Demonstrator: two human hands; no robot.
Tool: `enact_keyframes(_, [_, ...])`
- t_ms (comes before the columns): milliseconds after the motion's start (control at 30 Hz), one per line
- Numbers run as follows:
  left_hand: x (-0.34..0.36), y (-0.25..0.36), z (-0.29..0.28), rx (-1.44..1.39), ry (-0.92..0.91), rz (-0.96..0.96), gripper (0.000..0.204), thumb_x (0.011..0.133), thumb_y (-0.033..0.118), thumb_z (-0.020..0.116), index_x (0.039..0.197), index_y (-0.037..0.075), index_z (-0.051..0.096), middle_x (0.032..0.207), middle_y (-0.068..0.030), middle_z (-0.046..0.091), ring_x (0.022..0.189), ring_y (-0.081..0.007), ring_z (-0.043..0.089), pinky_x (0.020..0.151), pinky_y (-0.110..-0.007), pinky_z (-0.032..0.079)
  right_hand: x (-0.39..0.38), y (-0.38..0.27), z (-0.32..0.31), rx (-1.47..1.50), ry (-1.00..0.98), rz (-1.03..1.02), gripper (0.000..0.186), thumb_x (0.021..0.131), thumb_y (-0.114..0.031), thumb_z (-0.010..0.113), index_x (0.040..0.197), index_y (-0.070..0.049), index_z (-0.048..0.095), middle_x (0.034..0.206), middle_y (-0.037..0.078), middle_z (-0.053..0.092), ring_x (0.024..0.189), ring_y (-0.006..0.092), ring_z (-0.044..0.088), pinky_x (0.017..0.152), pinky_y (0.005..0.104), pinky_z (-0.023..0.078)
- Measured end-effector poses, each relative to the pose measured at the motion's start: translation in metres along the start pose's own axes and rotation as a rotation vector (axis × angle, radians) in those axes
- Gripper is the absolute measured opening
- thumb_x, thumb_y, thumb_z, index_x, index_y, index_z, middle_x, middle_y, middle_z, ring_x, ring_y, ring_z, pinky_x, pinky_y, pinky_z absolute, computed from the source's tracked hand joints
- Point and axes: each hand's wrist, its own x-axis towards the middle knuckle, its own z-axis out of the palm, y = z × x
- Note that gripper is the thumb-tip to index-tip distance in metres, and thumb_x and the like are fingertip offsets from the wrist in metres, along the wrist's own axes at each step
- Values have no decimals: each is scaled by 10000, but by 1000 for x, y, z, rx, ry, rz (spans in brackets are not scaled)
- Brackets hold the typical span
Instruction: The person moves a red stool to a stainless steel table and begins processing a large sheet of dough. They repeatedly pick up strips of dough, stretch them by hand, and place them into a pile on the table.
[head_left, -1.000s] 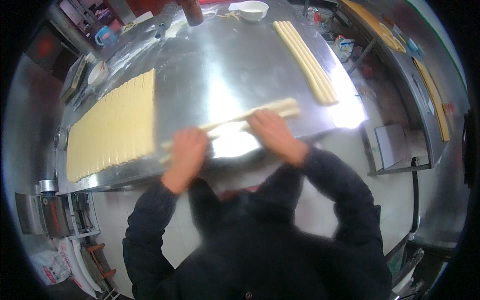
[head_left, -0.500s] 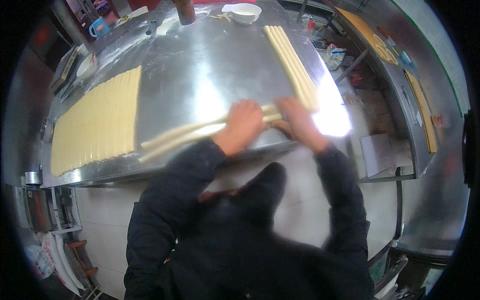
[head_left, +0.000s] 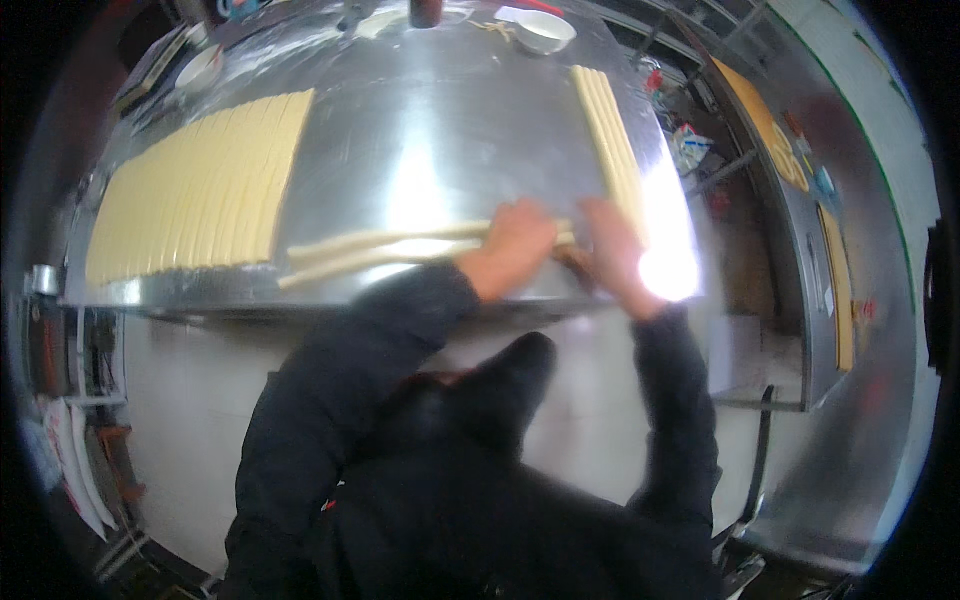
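Two long pale dough strips lie side by side near the front edge of the steel table. My left hand is closed over them towards their right end, its fingers bent. My right hand, slightly blurred, grips the strip ends just beyond it, with a short length of dough showing between the hands. A brownish patch under the right palm is too shadowed to make out. Beside my right hand runs a row of several dough strips, pointing away from me. A wide sheet of cut dough strips covers the table's left side.
At the back of the steel table stand a white bowl and a dark red cylinder, near scattered flour. Another bowl sits at the far left. A side counter with a wooden board is on the right.
The view has shifted, so the table sits higher in the picture. Both hands remain at the right end of the two strips, slightly farther right in the picture.
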Motion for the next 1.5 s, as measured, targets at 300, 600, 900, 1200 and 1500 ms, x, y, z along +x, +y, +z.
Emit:
enact_keyframes(300, [-71, -55, -23, 22, 127, -81, 267, 843, 237, 783, 965, 8, 721, 1039, -141, 645, 1037, -320, 603, 876, -449, 500, -2, 22, 8, 38, -224, -216, 439, 846, -163, 793, 1248, -50, 658, 1190, 143, 644, 1098, 361, 617, 939, 443, 518])
enact_keyframes(600, [-241, -151, -100, 183, 110, -270, 327, 837, 192, 810, 1083, 31, 667, 1052, -131, 638, 1016, -318, 612, 885, -443, 494, 3, 8, -2, 19, -355, -141, 482, 867, -168, 797, 1303, -54, 625, 1248, 156, 638, 1118, 373, 619, 955, 448, 520])
enact_keyframes(900, [-298, -143, -127, 81, 188, -485, 600, 846, 193, 820, 1343, -19, 560, 1126, -239, 655, 1054, -412, 632, 894, -471, 511, 58, -149, 37, -11, -585, -213, 605, 889, -297, 786, 1389, -43, 560, 1345, 204, 609, 1236, 384, 593, 1057, 465, 493])
enact_keyframes(1200, [-272, -149, -111, -112, 260, -416, 637, 904, 118, 753, 1454, -36, 470, 1137, -288, 676, 1058, -467, 654, 897, -505, 526, 80, -242, 121, 181, -410, -487, 531, 898, -267, 755, 1332, -14, 584, 1230, 185, 621, 1089, 352, 611, 948, 460, 515])
enact_keyframes(1500, [-260, -164, -118, -144, 122, -387, 305, 902, 133, 734, 1188, 79, 643, 1003, -202, 698, 955, -436, 660, 797, -517, 507, 73, -246, 134, 203, -195, -560, 396, 882, -234, 750, 1197, -34, 617, 1097, 143, 621, 997, 332, 605, 867, 450, 508])
